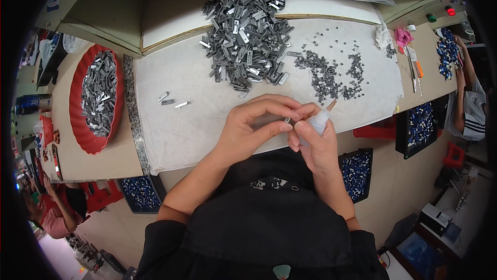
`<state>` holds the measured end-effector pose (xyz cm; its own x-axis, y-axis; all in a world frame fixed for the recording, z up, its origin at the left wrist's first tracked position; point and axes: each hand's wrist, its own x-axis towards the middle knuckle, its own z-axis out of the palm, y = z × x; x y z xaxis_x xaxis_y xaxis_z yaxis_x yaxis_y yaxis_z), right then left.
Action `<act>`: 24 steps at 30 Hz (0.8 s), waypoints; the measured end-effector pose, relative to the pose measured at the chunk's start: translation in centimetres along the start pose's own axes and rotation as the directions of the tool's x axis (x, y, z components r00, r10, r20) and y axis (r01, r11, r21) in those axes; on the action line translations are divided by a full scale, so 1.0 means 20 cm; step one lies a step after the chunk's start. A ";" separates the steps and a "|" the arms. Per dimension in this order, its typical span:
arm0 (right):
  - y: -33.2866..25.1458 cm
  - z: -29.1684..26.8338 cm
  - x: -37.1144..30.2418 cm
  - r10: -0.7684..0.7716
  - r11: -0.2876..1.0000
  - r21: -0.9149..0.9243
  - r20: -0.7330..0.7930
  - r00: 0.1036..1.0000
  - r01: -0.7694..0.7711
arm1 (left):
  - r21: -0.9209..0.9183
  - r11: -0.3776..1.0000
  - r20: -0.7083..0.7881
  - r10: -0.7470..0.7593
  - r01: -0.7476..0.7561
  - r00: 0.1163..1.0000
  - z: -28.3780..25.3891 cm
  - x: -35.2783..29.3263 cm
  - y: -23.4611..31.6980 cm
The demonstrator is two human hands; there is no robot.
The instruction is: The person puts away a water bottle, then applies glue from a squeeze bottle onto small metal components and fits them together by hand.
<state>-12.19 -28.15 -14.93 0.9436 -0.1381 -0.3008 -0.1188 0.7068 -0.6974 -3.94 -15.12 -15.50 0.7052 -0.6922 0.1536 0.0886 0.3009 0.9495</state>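
Bottle [316, 123] is our landmark: our R hand [322, 148] has its fingers wrapped round it, nozzle [332, 105] tilted up & away. Just L of it, our L hand [243, 130] pinches a small metal piece [288, 120] btwn thumb & fingertip; can't tell if R fingertips touch it too. Piece is tiny, pinch looks shallow, so a slip could drop it on the worktop [176, 145] near the bottle. Too hard a squeeze could push out a stray drop, prob. onto the tiny parts [323, 75] just beyond the bottle. Well L of the bottle, 3 loose pcs [182, 105] could get swept by a careless L forearm [194, 189]. Farther beyond the bottle, to its L, the grey heap [246, 47] is piled loose; a knock could slide it & mix sorts.
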 end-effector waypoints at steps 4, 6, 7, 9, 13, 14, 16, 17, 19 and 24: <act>-0.05 -0.02 -0.04 -0.214 0.900 -0.383 0.029 0.976 0.208 | -0.047 0.995 -0.117 -0.098 0.093 0.988 0.01 -0.01 0.01; -0.08 -0.06 -0.08 -0.243 0.837 -0.491 0.066 0.968 0.243 | -0.011 0.993 -0.127 -0.122 0.121 0.984 -0.01 -0.02 0.01; -0.08 -0.06 -0.09 -0.236 0.837 -0.493 0.068 0.969 0.239 | 0.050 0.994 -0.105 -0.091 0.097 0.990 -0.02 -0.02 0.01; -0.10 -0.06 -0.12 -0.336 0.700 -0.638 0.100 0.936 0.320 | 0.108 0.991 -0.087 -0.063 0.073 0.994 -0.03 -0.02 0.00; -0.14 -0.10 -0.17 -0.450 0.578 -0.691 0.174 0.876 0.434 | 0.048 0.989 -0.145 -0.128 0.136 0.981 -0.01 -0.02 0.02; -0.12 -0.09 -0.19 -0.504 0.644 -0.645 0.047 0.863 0.411 | 0.014 0.986 -0.175 -0.160 0.165 0.971 0.00 -0.02 0.03; -0.11 -0.10 -0.19 -0.570 0.641 -0.608 0.033 0.821 0.469 | 0.009 0.987 -0.162 -0.157 0.161 0.974 -0.01 -0.02 0.02; -0.10 -0.10 -0.18 -0.630 0.631 -0.571 0.018 0.776 0.525 | 0.004 0.988 -0.151 -0.153 0.155 0.977 -0.01 -0.03 0.01; -0.11 -0.06 -0.16 -0.682 0.592 -0.574 0.019 0.731 0.566 | 0.039 0.990 -0.141 -0.130 0.137 0.981 -0.01 -0.03 0.01; -0.11 -0.06 -0.18 -0.730 0.433 -0.667 0.135 0.670 0.606 | 0.186 0.982 -0.106 -0.026 0.046 0.994 -0.02 -0.03 -0.02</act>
<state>-15.62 -30.04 -13.05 0.7609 -0.5147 0.3951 0.3144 -0.2401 -0.9184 -4.13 -14.59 -16.08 0.7735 -0.6261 0.0984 -0.0112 0.1417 0.9898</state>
